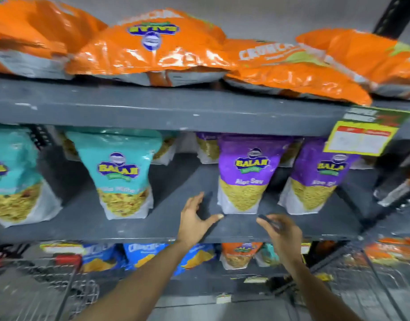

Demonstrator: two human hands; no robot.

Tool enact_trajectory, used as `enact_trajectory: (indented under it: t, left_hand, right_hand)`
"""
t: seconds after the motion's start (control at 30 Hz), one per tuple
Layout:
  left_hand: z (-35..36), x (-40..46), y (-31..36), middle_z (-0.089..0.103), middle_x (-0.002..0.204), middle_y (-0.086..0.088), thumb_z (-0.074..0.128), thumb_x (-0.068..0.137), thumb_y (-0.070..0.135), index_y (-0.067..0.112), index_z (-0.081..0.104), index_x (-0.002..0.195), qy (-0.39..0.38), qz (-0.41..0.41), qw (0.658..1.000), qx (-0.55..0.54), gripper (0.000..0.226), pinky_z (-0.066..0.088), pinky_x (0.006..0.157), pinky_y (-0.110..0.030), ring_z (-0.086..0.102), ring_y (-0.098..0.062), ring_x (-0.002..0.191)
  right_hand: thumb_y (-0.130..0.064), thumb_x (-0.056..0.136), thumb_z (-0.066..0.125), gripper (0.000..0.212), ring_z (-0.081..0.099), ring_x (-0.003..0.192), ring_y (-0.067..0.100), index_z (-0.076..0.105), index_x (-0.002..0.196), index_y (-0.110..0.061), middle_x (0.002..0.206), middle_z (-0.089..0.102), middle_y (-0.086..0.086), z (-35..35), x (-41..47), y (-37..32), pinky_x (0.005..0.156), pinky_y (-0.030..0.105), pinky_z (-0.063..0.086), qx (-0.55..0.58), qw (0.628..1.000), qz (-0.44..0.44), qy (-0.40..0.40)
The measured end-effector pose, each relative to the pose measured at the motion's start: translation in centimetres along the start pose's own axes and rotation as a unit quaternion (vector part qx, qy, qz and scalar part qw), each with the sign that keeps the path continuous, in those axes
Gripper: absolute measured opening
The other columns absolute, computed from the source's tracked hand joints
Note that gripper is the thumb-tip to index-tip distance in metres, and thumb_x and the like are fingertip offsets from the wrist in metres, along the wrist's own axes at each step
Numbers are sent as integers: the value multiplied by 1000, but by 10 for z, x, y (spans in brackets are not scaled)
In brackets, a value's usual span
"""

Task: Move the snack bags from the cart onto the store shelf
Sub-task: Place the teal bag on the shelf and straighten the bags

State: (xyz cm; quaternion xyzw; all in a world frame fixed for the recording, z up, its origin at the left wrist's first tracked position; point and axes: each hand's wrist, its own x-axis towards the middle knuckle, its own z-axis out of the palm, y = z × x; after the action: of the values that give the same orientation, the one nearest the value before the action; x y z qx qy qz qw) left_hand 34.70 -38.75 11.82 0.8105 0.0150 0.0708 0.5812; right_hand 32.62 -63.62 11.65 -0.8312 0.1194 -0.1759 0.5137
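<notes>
Seemingly empty, both spread hands, left hand (194, 218) and right hand (280, 230), flank the upright purple snack pouch (243, 179) at the grey shelf (153, 225) front edge, risking toppling it.

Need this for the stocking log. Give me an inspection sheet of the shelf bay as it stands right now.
Surface: grey middle shelf, bare strip between the teal and purple bags.
Job's things: purple Aloo Sev bags and teal Balaji bags upright on the middle shelf; orange bags lying flat on the top shelf; blue bags on the lower shelf.
Clutter: nothing seen.
Grippers: left hand open, empty, thumb close to a purple bag's base; right hand blurred, seems empty.
Cables: nothing seen.
Surroundings: wire cart with red handle lower left; yellow price tag hanging from the top shelf edge.
</notes>
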Motion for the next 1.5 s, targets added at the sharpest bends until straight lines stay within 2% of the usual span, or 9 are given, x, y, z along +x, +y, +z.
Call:
enact_trajectory:
  t: [0.07, 0.13, 0.2, 0.3, 0.43, 0.63, 0.8, 1.07, 1.5]
  left_hand:
    - [30, 13, 7, 33, 141, 17, 93, 49, 44, 15, 25, 150, -58, -44, 997, -8, 126, 33, 107, -22, 37, -3, 131]
    - [53, 25, 12, 36, 140, 23, 94, 42, 47, 24, 21, 150, -75, -47, 996, -28, 133, 35, 99, -16, 40, 0, 128]
    - [67, 35, 14, 52, 126, 22, 94, 39, 49, 32, 34, 139, -57, -56, 997, -22, 118, 42, 87, -18, 54, -3, 114]
    - [78, 45, 14, 63, 104, 25, 94, 42, 48, 42, 48, 105, -28, -64, 998, -6, 79, 44, 68, -9, 63, -6, 97]
    - [82, 46, 16, 66, 102, 27, 93, 41, 51, 51, 50, 97, -20, -54, 998, -14, 69, 47, 68, -7, 60, 14, 93]
    - [62, 36, 6, 68, 104, 28, 93, 41, 52, 55, 52, 103, -1, -71, 997, -5, 74, 47, 70, -5, 63, 12, 92]
    - [41, 26, -3, 70, 110, 21, 94, 41, 50, 43, 55, 115, 9, -88, 996, -3, 84, 54, 84, -25, 66, 2, 98]
    - [38, 20, -1, 68, 108, 23, 94, 49, 42, 47, 52, 109, 4, -91, 996, -9, 73, 51, 66, -7, 64, 11, 93]
    - [41, 21, -1, 66, 112, 16, 93, 52, 40, 32, 51, 124, -1, -103, 995, -14, 83, 50, 75, -16, 64, -4, 101]
  right_hand:
    - [-30, 63, 91, 54, 62, 97, 19, 64, 105, -11, 102, 64, 1, -28, 18, 13, 77, 1, 37, -25, 998, -25, 56]
    - [-26, 56, 95, 90, 54, 121, 23, 49, 130, -7, 128, 56, 9, -47, 39, 23, 100, 18, 41, 4, 996, -19, 90]
    - [-27, 51, 97, 124, 37, 142, 29, 25, 151, -7, 152, 37, 13, -55, 56, 29, 115, 41, 35, -2, 996, 3, 93]
    - [-35, 50, 96, 151, 13, 153, 27, -7, 157, -12, 165, 10, 11, -54, 77, 39, 123, 43, 17, -24, 996, 33, 80]
    - [-32, 45, 98, 154, 23, 149, 29, -7, 157, -12, 162, 19, 17, -51, 95, 53, 120, 39, 22, -14, 993, 27, 111]
    - [-34, 49, 96, 145, 32, 142, 36, 2, 157, -8, 153, 32, 25, -53, 97, 69, 113, 33, 27, -18, 993, -1, 117]
    - [-37, 46, 96, 148, 31, 140, 39, 2, 157, -13, 150, 34, 28, -54, 97, 67, 112, 46, 31, -31, 992, -10, 119]
    - [-48, 43, 94, 148, 36, 141, 35, 2, 157, -26, 155, 35, 18, -58, 95, 61, 111, 49, 35, -35, 992, 21, 116]
    - [-43, 45, 95, 146, 32, 144, 33, 3, 156, -24, 157, 31, 16, -81, 80, 66, 115, 45, 29, -36, 991, 22, 124]
